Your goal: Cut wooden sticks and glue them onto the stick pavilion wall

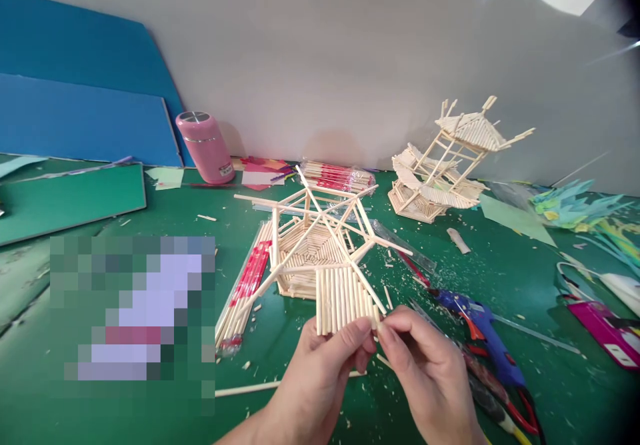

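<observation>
A hexagonal frame of pale wooden sticks (313, 242) lies on the green table (150, 218) in front of me. A flat panel of side-by-side sticks (340, 295) hangs off its near edge. My left hand (320, 378) pinches the panel's lower edge with thumb and fingers. My right hand (430, 378) meets it at the panel's lower right corner, its fingertips closed on the end of the outermost stick (379, 318).
A finished stick pavilion (450, 162) stands at the back right. A blue glue gun (480, 325) and red-handled cutters (515, 412) lie at my right. Packs of chopsticks (245, 292) lie left of the frame, a pink flask (204, 146) behind. A blurred patch covers the left.
</observation>
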Demonstrator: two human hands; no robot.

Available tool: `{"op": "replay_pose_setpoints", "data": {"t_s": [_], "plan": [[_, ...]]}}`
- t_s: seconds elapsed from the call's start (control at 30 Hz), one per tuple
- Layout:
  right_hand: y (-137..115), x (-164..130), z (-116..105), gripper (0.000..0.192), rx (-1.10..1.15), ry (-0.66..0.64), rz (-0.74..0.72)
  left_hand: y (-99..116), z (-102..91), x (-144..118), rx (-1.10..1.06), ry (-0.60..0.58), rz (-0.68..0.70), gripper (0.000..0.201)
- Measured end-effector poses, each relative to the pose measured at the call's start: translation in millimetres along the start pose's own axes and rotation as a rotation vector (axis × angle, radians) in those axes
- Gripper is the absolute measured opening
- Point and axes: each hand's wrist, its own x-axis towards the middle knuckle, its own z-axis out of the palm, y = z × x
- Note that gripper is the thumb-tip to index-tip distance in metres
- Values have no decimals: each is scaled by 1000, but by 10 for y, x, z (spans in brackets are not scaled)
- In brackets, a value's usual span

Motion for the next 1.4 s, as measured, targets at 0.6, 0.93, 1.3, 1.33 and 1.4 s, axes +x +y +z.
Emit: {"op": "replay_pose_setpoints", "data": {"t_s": [0.6, 0.93, 1.3, 1.33, 1.4], "plan": [[79, 79, -24, 14, 492, -117, 204, -5, -6, 28, -59, 10, 6, 20], [210, 113, 75, 14, 890, -196, 289, -6, -7, 11, -32, -23, 19, 20], [244, 116, 67, 15, 777, -170, 251, -1, -12, 32, -25, 38, 2, 22], [229, 118, 59, 15, 740, -161, 237, -2, -13, 30, -29, 38, -2, 22], [181, 122, 40, 15, 668, -151, 216, -1, -13, 29, -44, 45, -5, 20]]}}
